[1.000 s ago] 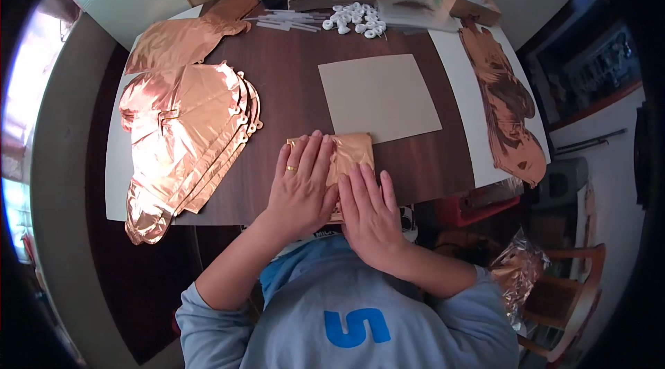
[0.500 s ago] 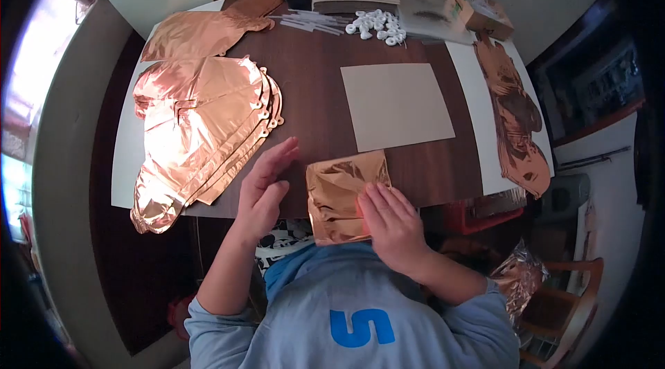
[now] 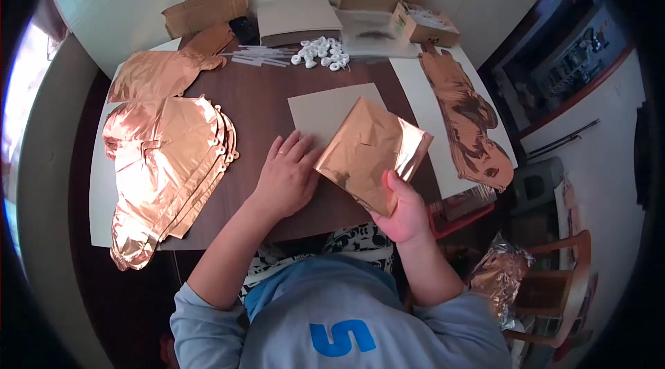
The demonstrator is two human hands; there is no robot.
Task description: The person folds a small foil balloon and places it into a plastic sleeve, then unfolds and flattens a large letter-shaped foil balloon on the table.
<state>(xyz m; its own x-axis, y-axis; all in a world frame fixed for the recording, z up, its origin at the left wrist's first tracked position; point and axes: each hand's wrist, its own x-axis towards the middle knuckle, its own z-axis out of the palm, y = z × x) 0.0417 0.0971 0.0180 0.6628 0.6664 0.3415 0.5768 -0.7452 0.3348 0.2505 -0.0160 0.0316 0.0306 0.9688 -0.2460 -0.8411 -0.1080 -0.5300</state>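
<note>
My right hand (image 3: 402,208) grips a folded rose-gold foil balloon (image 3: 367,151) by its lower right corner, thumb on top and fingers underneath. The foil is a tilted, roughly square packet with creases, and its right flap shines. It overlaps a beige square card (image 3: 315,107) lying on the table and hides much of it. My left hand (image 3: 289,174) rests palm down with fingers stretched out, its fingertips at the card's lower left edge, close to the packet's left corner. Nothing shows in its grasp.
Flat rose-gold foil balloons (image 3: 173,154) lie stacked at the left of the brown table (image 3: 253,113); more foil (image 3: 460,116) lies on the right. White ribbon rolls (image 3: 322,54), pale sticks (image 3: 260,56), a card stack (image 3: 298,16) and a small box (image 3: 426,23) line the back.
The foil packet has been raised from the table's front edge and turned, now over the card. My right hand has shifted to its corner. My left hand has come down beside the card.
</note>
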